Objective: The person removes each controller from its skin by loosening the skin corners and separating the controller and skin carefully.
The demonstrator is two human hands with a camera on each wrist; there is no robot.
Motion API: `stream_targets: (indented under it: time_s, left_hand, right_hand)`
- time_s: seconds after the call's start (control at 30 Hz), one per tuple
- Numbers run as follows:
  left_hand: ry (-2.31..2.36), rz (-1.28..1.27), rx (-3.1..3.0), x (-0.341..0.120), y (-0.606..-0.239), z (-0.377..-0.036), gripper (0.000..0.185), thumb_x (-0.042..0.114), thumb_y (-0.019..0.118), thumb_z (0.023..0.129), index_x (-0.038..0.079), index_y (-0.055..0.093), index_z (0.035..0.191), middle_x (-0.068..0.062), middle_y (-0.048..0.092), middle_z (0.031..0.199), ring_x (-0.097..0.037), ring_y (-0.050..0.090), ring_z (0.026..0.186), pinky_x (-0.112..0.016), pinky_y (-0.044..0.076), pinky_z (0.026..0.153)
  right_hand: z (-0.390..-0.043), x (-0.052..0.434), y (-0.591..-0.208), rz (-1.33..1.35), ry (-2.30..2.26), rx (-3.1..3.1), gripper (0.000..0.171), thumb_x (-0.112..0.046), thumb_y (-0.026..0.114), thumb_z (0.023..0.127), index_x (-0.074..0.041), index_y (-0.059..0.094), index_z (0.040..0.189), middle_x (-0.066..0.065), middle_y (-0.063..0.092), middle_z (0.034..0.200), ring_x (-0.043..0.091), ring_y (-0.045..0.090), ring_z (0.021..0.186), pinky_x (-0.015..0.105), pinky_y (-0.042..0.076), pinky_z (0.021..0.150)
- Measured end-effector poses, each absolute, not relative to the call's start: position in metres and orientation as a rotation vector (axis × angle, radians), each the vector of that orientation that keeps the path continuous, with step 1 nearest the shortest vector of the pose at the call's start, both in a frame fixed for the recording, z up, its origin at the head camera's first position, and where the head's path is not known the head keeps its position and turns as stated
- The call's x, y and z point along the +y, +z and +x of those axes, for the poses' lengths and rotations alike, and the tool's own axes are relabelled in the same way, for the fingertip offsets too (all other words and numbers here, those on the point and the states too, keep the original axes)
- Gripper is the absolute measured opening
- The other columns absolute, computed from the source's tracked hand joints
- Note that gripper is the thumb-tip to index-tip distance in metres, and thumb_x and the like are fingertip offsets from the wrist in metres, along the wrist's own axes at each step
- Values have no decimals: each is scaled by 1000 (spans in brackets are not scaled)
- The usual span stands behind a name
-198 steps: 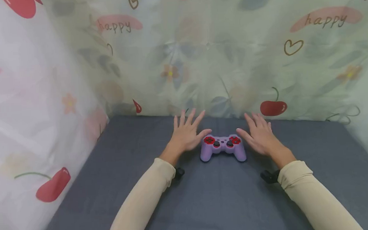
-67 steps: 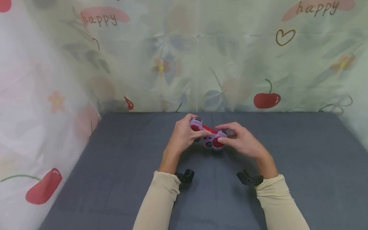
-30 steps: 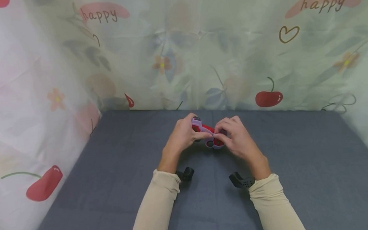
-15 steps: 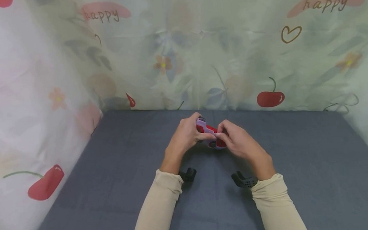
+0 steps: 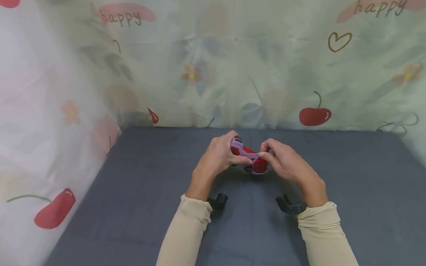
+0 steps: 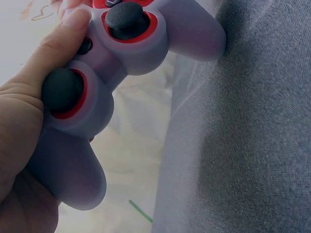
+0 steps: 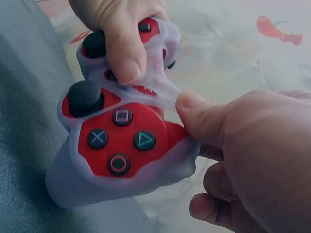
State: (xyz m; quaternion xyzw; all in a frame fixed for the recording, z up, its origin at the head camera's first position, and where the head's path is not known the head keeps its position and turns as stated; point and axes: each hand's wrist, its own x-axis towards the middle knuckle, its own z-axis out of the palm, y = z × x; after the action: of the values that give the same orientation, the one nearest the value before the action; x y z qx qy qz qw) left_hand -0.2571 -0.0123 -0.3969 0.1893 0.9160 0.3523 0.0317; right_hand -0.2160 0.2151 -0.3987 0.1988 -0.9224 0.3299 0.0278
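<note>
The red game controller, wrapped in a translucent lilac cover, is held tilted just off the far part of the table, between the two hands; whether its lower handle touches the cloth is unclear. Near the middle, the cover is pulled into a thin, taut strip. That strip looks like the weak spot: a harder tug could tear it, or it could slip loose and snap back. The right hand pinches it between thumb and fingertips, so a sharp or sideways pull would likely be the cause. The left hand grips the other end, thumb across the front; were that hold to loosen under the pull, the controller could twist or drop onto the grey cloth. Black wrist cameras hang below both hands, apart from the controller, and seem unlikely to snag.
</note>
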Motion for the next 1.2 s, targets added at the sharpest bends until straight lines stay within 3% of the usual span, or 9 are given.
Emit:
stream_targets:
  time_s: [0.53, 0.97, 1.2]
  left_hand:
    - [1121, 573, 2802, -13, -401, -257, 69, 51, 89, 72, 20, 56, 124, 5, 63, 94, -15, 62, 78, -28, 54, 63]
    - [1178, 474, 2765, -16, -399, -260, 78, 51, 90, 71, 21, 55, 133, 5, 63, 102, -16, 62, 87, -30, 55, 68]
    - [1217, 442, 2749, -13, -399, -259, 70, 50, 91, 71, 22, 56, 126, 4, 64, 100, -18, 62, 85, -31, 55, 66]
  right_hand:
    - [-220, 232, -406, 618, 1073, -2817, 11, -20, 64, 101, -12, 58, 105, 3, 53, 81, 15, 46, 69, 27, 41, 65]
    - [-221, 242, -404, 608, 1184, -2866, 14, -25, 64, 101, -12, 59, 105, 3, 50, 82, 15, 46, 70, 27, 41, 66]
    - [-217, 242, -398, 608, 1153, -2927, 12, -23, 67, 100, -14, 60, 103, 4, 55, 86, 19, 50, 77, 28, 42, 68]
